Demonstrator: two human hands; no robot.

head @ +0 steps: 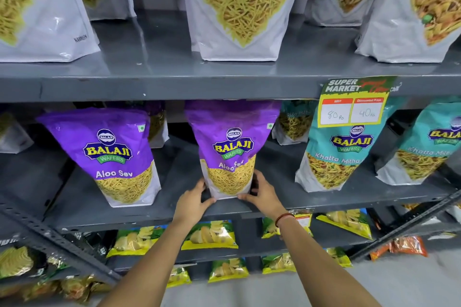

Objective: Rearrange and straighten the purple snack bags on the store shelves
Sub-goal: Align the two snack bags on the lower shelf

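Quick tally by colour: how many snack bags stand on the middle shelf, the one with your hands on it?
Purple Aloo Sev bags: 3, left front, centre held by both hands, one behind
Teal Khatta Mitha bags: 3, one behind
Pale bag at the far left edge: 1
Total: 7
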